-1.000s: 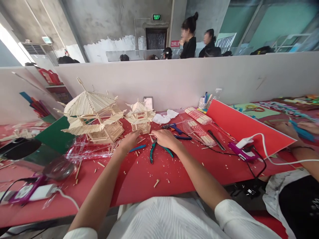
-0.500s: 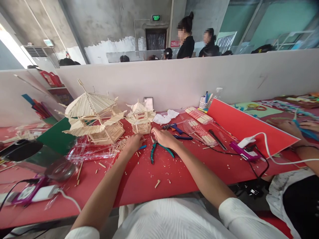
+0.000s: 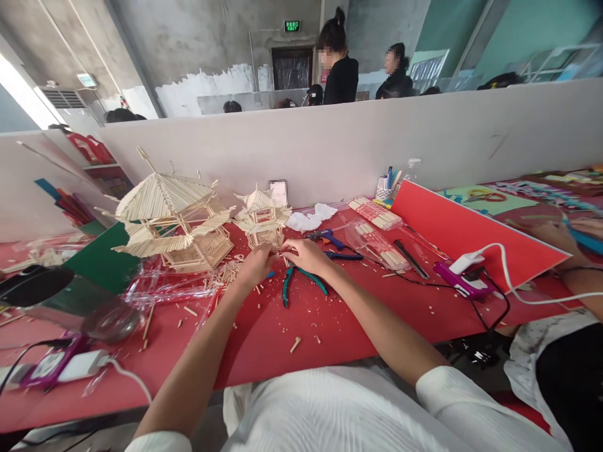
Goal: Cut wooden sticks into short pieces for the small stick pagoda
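Small stick pavilion (image 3: 262, 223) stood upright near the middle of the far edge of the red desk (image 3: 358, 342), with a pale partition (image 3: 301, 147) behind it. Both hands were just in front of it: the left hand (image 3: 257, 263) and the right hand (image 3: 305, 256) had their fingers drawn in narrow, fingertips close together. Something small and pale might have been pinched there, but it was too small to tell; nor could I tell whether either hand touched the pavilion's base.

Judging by its look, the pavilion was well along: an upper roof, a lower ring of eaves and a base were all in place. Toward the desk's left edge, a larger pavilion (image 3: 164, 201) showed a similar tiered build, its roof covered with close-laid sticks and a few stick ends poking out. What was left on either could not be read with certainty; small details seemed likelier than main frames.

Supplies were not used up: wrapped stick bundles (image 3: 377, 214) lay toward the far edge, right of the hands, near a blue glue gun (image 3: 331, 237). Green-handled pliers (image 3: 286, 290) lay with handles splayed toward the near edge. Short offcuts (image 3: 229, 272) heaped beside the left hand suggested much cutting already done.
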Demonstrator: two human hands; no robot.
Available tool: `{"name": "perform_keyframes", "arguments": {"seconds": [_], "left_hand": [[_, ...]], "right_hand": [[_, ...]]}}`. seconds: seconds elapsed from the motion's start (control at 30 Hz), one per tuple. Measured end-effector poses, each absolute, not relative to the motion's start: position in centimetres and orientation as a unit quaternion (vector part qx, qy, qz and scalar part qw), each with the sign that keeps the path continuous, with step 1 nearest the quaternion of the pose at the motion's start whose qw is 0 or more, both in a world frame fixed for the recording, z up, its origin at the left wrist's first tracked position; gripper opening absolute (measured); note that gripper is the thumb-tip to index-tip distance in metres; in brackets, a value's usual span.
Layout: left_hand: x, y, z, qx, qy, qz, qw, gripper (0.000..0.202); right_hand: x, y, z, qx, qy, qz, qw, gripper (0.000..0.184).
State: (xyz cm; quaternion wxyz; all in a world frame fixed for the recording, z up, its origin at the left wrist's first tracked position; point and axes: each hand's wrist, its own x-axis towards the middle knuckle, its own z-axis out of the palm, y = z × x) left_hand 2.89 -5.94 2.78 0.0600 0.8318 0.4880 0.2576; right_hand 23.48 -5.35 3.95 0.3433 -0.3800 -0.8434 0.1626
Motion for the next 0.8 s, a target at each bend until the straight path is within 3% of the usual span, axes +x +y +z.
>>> {"name": "perform_keyframes", "arguments": {"seconds": [0.2,0.57,0.8], "left_hand": [[3.7,-6.8,3.1,0.799,0.521,0.277,0.116,0.018],[3.8,-7.0,3.1,0.778,0.509,0.345,0.125,0.022],[4.0,-7.7,3.7,0.786,0.539,0.286,0.094,0.031]], "right_hand": [[23.5,-5.2,3.8,-0.369,-0.820,0.214,0.382,0.009],[23.7,-4.4,3.3,-0.356,-0.797,0.266,0.408,0.009],[23.5,-4.4,3.1,-0.337,-0.794,0.301,0.407,0.013]]}}
